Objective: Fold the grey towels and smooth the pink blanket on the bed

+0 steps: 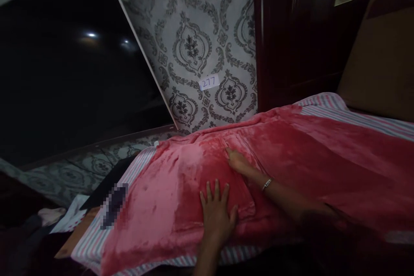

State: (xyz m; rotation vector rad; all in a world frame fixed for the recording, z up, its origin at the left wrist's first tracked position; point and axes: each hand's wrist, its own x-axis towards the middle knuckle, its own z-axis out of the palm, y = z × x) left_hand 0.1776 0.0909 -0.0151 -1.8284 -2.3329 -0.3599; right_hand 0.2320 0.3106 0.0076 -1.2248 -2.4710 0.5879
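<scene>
A red plush blanket [145, 207] is spread over a striped cloth, its nap showing lighter and darker patches. On it lies a folded piece of similar red plush [194, 198]; whether it is separate from the blanket I cannot tell. My left hand [216, 213] rests palm down near the front edge of this piece, fingers spread. Farther back, my right hand [238, 162] touches the plush near its far right side, fingers stretched out and partly hidden by the hand itself. A bracelet circles the right wrist. Neither hand grips anything visible.
Striped cloth [371, 120] shows along the blanket's borders. A large dark screen [74, 69] leans at the left, against patterned wallpaper bearing a label [209, 82] reading 277. A cardboard box [381, 60] stands back right. A pixelated dark object [114, 207] lies at the left edge.
</scene>
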